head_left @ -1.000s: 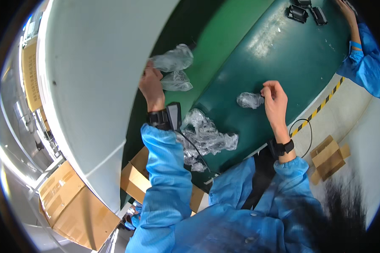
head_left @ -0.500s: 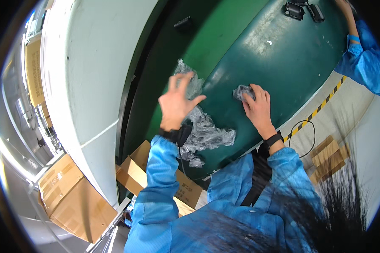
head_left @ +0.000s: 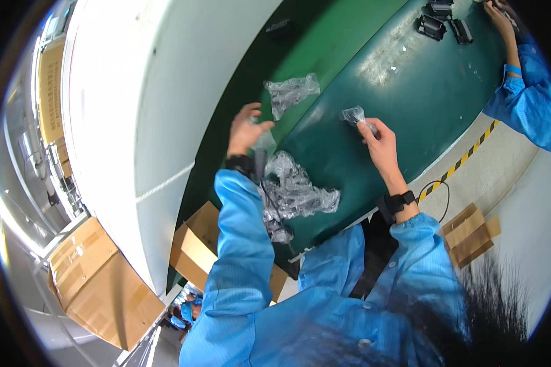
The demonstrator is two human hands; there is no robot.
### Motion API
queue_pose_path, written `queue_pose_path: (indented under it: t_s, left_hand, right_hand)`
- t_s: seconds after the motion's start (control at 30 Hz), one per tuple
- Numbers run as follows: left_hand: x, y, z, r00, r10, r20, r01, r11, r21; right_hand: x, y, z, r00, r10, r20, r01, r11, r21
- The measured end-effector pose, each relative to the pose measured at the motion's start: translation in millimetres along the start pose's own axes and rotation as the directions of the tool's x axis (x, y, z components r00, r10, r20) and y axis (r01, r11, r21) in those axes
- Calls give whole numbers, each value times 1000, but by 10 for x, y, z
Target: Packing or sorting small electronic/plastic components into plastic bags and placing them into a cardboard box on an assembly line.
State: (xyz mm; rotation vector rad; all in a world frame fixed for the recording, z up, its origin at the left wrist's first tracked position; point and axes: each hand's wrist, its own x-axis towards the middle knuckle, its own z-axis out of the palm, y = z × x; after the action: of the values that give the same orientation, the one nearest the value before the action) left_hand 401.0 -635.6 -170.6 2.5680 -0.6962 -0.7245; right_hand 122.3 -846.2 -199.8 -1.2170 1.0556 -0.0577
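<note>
My right hand [head_left: 381, 144] is closed, thumb and fingers pinching a small clear plastic bag [head_left: 352, 114] above the dark green table mat [head_left: 404, 116]. Something dark shows at the pinched end; its kind is hidden. My left hand [head_left: 243, 131] is over the bright green strip's left side, fingers curved and apart from the thumb. Clear film shows just beside and below its palm, apparently not gripped. A heap of clear plastic bags [head_left: 303, 192] lies nearer me, dark pieces showing in some. One flat clear bag [head_left: 292, 92] lies apart on the green strip [head_left: 330, 46], beyond my left hand.
Several black plastic parts [head_left: 431, 27] sit at the far right, near a co-worker's hand [head_left: 501, 21] and blue sleeve. Another black part [head_left: 278, 29] lies far left. A white panel [head_left: 183, 79] borders the left side. An open carton [head_left: 196, 241] stands below my left forearm.
My left hand has drawn back left, away from the clear film. A flat bag now lies separately farther up the green strip. My right hand has turned, its fingers closing tighter on its bag.
</note>
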Motion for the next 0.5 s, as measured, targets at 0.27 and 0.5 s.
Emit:
queue_pose_path:
  t_s: [0.27, 0.5]
  left_hand:
    - [-5, 279, 320, 982, -102, -160, 118, 989, 92]
    - [10, 260, -473, 845, -24, -535, -142, 954, -266]
  right_hand:
    - [-57, -430, 145, 936, 88, 341, -320, 620, 716]
    - [233, -470, 583, 808, -56, 586, -498, 464, 732]
